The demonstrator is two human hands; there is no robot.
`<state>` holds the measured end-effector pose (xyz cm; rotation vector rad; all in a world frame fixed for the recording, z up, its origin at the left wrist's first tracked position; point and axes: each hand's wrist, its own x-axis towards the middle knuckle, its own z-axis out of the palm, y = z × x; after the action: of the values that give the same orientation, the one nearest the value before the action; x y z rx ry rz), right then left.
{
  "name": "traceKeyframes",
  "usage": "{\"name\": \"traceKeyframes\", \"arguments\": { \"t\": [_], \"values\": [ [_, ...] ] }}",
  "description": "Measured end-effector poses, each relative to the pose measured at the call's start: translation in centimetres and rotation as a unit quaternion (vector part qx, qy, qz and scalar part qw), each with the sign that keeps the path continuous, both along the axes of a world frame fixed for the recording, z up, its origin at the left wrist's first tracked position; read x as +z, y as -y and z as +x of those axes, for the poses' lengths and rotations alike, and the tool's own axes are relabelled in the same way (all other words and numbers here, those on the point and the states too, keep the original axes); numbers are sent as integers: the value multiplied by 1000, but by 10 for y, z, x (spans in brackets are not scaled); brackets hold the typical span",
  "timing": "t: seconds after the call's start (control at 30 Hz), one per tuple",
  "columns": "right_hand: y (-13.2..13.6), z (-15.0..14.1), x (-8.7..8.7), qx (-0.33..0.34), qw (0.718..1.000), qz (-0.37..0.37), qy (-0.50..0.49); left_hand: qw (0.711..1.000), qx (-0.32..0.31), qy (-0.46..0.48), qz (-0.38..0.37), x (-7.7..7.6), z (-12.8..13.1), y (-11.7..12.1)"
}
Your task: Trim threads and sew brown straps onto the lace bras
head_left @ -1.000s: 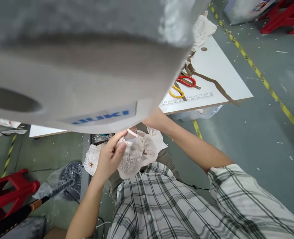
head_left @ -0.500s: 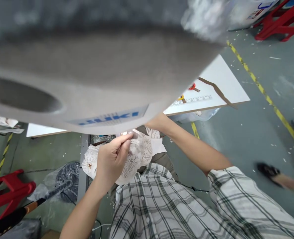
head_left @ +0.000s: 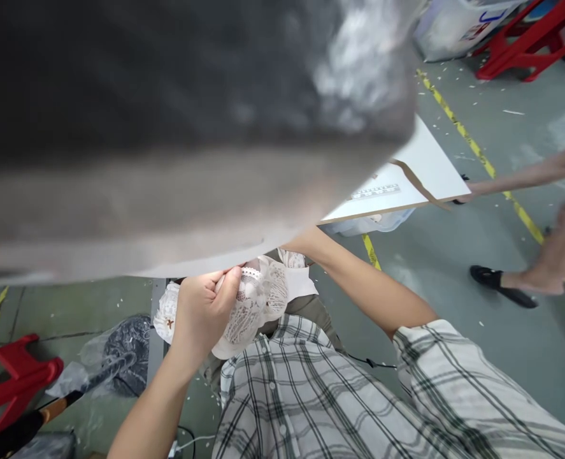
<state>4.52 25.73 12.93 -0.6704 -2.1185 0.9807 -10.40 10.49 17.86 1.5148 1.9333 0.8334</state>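
A big sewing machine head [head_left: 181, 210], blurred and close to the camera, covers the upper left and hides the needle area. Below its edge, my left hand [head_left: 206, 306] pinches white lace fabric [head_left: 248, 312] between thumb and fingers. The lace hangs over my lap, with a scalloped trim along its top. More lace with a small brown bow lies to the left of that hand. My right hand [head_left: 301, 241] reaches under the machine head; only the wrist side shows, and its fingers are hidden.
On the white tabletop [head_left: 430, 159] at right lie a ruler [head_left: 375, 191] and a brown strip [head_left: 418, 182]. A plastic bin [head_left: 378, 222] sits below it. Another person's legs [head_left: 521, 280] are at right. Red stools [head_left: 14, 376] stand at lower left and upper right.
The machine head now covers more of the view, hiding the scissors and the logo. My left hand has shifted slightly left and down with the lace. A person's legs have come in at right.
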Motion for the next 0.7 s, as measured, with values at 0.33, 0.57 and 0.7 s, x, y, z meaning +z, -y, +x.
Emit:
{"name": "traceKeyframes", "arguments": {
  "t": [0.33,0.57,0.7],
  "values": [
    [0,3,6,16,995,-93,-35,1000,8,-4,-22,1,0,1],
    [1,1,4,11,995,-97,-34,1000,-1,0,-27,2,-2,-1],
    [1,2,4,11,996,-89,-27,999,-1,0,-42,5,-2,-1]
  ]
}}
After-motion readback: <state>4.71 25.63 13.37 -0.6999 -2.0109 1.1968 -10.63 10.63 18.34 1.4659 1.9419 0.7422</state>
